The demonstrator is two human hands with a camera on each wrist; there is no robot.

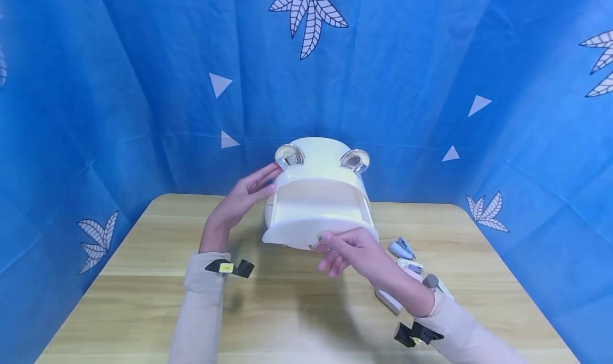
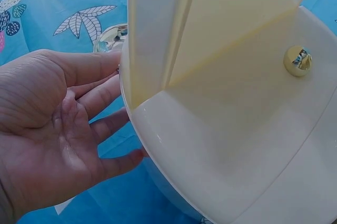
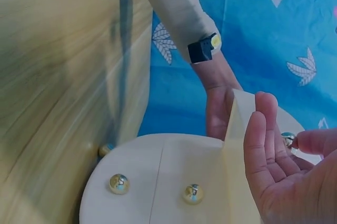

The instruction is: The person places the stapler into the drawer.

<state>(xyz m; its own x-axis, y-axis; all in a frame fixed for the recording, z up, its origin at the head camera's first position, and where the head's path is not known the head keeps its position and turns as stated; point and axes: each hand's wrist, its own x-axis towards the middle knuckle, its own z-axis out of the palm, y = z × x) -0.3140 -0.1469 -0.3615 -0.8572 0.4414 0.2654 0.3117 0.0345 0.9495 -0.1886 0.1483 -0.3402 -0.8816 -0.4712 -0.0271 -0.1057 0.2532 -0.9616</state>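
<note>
A white rounded storage box [image 1: 320,159] with two shiny ear-shaped pieces stands on the table, its top drawer [image 1: 294,233] pulled out toward me. My right hand [image 1: 359,253] pinches the small gold knob [image 3: 288,139] on that drawer's front between thumb and finger, the other fingers extended. At the box's left side my left hand [image 1: 237,203] rests with fingers spread, the fingertips right at the wall in the left wrist view. Inside, the visible part of the drawer is bare. Lower on the box, more gold knobs [image 3: 193,193] show in the right wrist view.
Right of the box lie a small light-blue stapler [image 1: 401,248] and a white object [image 1: 410,266]. A pale box-like thing [image 1: 389,301] is partly hidden under my right forearm. Blue patterned cloth [image 1: 407,87] hangs behind and beside the wooden table [image 1: 143,300].
</note>
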